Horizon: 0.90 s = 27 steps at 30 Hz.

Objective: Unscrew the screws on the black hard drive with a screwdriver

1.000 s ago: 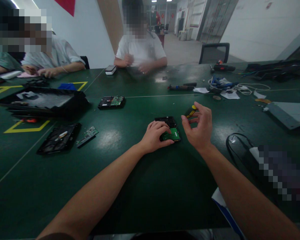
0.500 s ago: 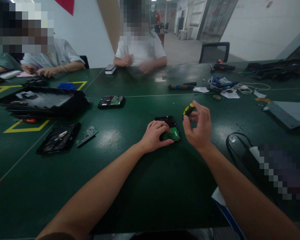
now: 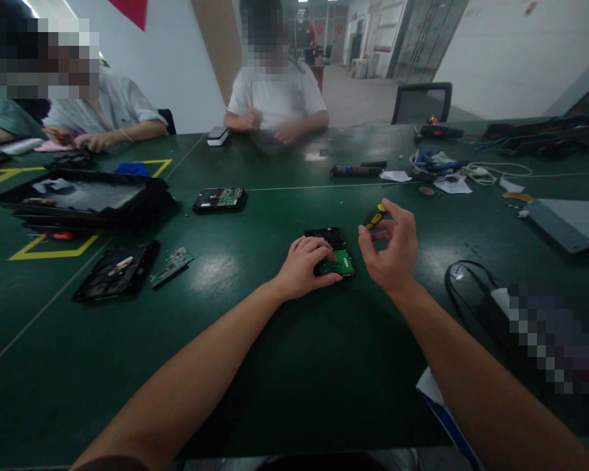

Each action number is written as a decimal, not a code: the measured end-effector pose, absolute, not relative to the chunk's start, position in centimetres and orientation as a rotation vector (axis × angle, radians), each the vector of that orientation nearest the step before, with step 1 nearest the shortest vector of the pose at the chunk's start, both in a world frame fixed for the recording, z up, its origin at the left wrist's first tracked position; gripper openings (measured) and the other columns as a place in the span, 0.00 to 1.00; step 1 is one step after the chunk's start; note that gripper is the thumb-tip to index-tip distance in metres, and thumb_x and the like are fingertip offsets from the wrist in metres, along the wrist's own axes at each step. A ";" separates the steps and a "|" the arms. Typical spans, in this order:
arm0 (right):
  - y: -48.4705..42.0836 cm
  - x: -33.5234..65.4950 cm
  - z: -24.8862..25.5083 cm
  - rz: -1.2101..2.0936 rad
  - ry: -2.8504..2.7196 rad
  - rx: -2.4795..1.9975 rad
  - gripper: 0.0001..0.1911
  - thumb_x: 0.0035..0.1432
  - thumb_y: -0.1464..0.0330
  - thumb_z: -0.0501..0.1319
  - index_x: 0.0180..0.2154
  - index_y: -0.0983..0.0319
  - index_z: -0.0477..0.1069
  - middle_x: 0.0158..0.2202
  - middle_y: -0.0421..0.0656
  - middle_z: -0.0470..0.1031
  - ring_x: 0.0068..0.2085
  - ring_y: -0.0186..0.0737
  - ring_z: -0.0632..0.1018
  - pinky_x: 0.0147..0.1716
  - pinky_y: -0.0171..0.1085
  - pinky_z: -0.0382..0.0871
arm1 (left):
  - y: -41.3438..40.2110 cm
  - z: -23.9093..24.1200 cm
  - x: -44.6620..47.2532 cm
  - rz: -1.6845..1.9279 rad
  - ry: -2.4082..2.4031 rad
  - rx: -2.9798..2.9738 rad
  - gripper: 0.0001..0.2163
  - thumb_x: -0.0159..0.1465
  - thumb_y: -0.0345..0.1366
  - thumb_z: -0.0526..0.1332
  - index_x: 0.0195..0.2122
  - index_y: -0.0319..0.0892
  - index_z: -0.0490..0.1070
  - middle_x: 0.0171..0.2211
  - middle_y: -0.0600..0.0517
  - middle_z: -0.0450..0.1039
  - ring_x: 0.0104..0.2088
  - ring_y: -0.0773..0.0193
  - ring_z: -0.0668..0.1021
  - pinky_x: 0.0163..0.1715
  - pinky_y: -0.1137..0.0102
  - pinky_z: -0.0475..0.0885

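A hard drive lies on the green table with its green circuit board facing up. My left hand rests over its left side, fingers across the top and thumb along the near edge, gripping it. Just right of the drive, my right hand is raised, pinching a yellow and dark screwdriver handle between thumb and index finger. The screwdriver is tilted, and its shaft cannot be made out. The other fingers of that hand are curled.
Another hard drive lies farther back. At left are a black casing part, a circuit board and stacked black trays. A metal box and cable are at right. Two people sit across the table.
The screwdriver handle has turned a little in my right fingers and tilts more toward the right. My left hand and the hard drive stay in place.
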State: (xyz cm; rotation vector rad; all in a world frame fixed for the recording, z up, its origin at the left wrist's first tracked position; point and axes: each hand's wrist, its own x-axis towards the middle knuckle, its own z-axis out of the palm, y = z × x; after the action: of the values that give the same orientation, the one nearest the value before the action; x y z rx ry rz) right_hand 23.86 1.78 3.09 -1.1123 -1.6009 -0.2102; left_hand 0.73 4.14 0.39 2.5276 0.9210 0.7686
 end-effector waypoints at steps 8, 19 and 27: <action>1.6 23.8 3.3 -0.236 -1.626 -1.135 0.36 0.66 0.68 0.62 0.72 0.52 0.58 0.60 0.51 0.69 0.42 0.42 0.80 0.33 0.42 0.85 | 4.2 0.4 0.8 0.775 0.929 2.525 0.19 0.65 0.52 0.72 0.51 0.49 0.76 0.58 0.47 0.76 0.63 0.48 0.74 0.68 0.47 0.61; 1.6 23.8 3.5 -0.259 -1.644 -1.106 0.32 0.68 0.67 0.61 0.71 0.53 0.59 0.59 0.51 0.71 0.42 0.42 0.81 0.33 0.41 0.85 | 4.2 0.4 0.7 0.778 0.913 2.533 0.19 0.65 0.52 0.71 0.51 0.49 0.75 0.59 0.47 0.76 0.63 0.48 0.74 0.68 0.47 0.60; 1.9 23.9 2.9 -0.202 -1.603 -1.112 0.32 0.68 0.64 0.63 0.70 0.52 0.59 0.60 0.51 0.69 0.42 0.42 0.81 0.32 0.42 0.85 | 4.2 0.2 0.7 0.774 0.928 2.532 0.19 0.65 0.52 0.71 0.51 0.50 0.76 0.59 0.48 0.76 0.64 0.48 0.74 0.69 0.46 0.59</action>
State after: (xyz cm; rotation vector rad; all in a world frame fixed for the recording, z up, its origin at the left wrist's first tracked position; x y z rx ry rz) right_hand 23.93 1.88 2.94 -1.1122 -1.6026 -0.2025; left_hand 0.74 4.22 0.22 2.5317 0.9278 0.7744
